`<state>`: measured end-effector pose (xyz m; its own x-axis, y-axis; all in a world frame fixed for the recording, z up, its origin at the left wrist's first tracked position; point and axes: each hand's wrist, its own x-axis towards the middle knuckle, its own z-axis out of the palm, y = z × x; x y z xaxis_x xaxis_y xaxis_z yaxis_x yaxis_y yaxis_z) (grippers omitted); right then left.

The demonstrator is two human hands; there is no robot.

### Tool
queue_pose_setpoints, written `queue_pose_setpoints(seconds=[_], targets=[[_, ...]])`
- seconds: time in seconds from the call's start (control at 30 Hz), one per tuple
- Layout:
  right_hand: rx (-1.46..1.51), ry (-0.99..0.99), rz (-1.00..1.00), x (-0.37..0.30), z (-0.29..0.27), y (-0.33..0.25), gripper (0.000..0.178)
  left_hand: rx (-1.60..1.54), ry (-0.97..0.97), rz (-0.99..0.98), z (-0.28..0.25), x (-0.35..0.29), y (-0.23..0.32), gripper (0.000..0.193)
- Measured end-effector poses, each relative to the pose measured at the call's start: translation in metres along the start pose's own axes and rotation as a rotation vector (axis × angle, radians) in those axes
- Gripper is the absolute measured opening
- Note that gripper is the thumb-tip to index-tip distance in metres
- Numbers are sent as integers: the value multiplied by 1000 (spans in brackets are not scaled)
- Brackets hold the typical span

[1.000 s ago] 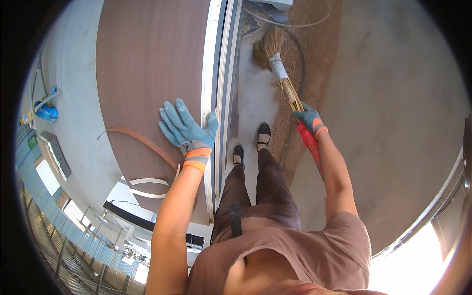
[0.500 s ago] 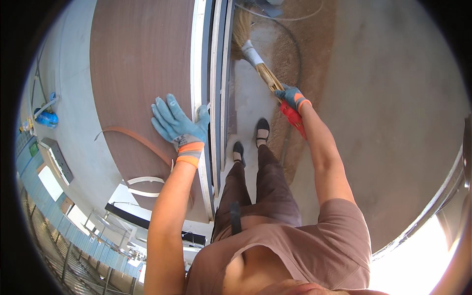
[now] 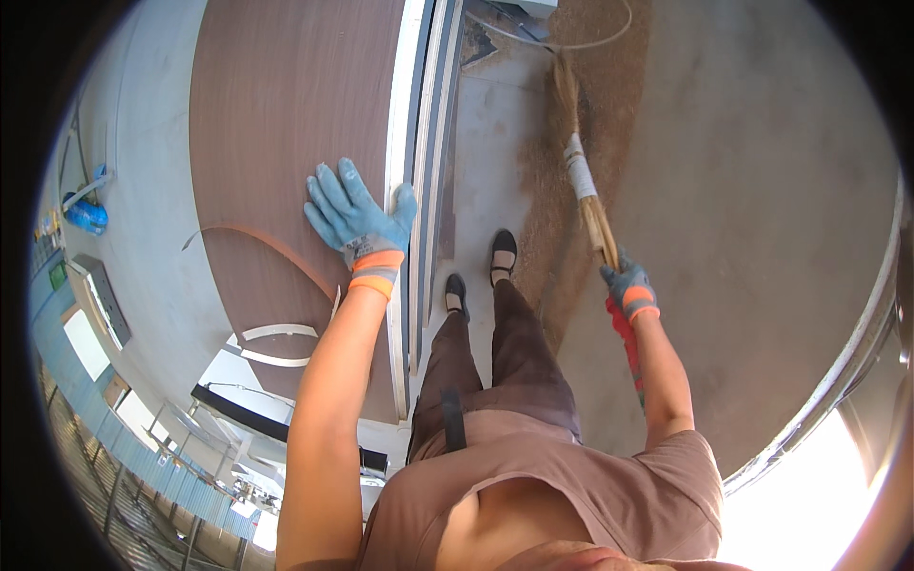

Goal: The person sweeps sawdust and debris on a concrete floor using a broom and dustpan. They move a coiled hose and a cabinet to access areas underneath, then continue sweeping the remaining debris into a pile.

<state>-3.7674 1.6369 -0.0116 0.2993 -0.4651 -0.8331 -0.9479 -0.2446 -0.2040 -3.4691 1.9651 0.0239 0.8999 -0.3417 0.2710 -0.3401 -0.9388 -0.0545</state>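
My left hand (image 3: 357, 209), in a blue-grey work glove with an orange cuff, rests flat with fingers spread on a brown wood-grain panel (image 3: 286, 105), its thumb at the panel's white edge. With my right hand (image 3: 628, 284), gloved alike, I grip a straw broom (image 3: 579, 169) by its handle. White wrapping binds the broom's middle, and red cloth (image 3: 625, 338) hangs from the handle below my hand. The bristles touch the floor at the top, in a band of brown dust (image 3: 595, 95).
Stacked panel edges (image 3: 433, 143) run beside my feet. A curved brown strip (image 3: 276, 252) and pale strips (image 3: 276, 344) lie on the panel. A pale hose (image 3: 600, 40) loops across the floor at the top. Far left is a blue object (image 3: 88, 217).
My right hand has swung the broom outward to the right and lower, drawing the bristles away from the stacked panels. My left hand stays on the panel.
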Motion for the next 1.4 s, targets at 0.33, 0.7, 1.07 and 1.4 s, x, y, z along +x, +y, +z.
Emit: queue_pose_setpoints(seconds=[0.33, 0.7, 1.07, 1.4], targets=[[248, -512, -84, 3, 110, -38, 53, -3, 39, 13, 1, 1, 3, 86], [136, -145, 22, -18, 95, 29, 55, -7, 15, 0, 4, -4, -2, 88], [170, -440, -44, -63, 136, 1, 57, 13, 16, -7, 6, -6, -4, 89], [47, -37, -9, -50, 158, 98, 63, -21, -81, -60, 10, -5, 15, 89]])
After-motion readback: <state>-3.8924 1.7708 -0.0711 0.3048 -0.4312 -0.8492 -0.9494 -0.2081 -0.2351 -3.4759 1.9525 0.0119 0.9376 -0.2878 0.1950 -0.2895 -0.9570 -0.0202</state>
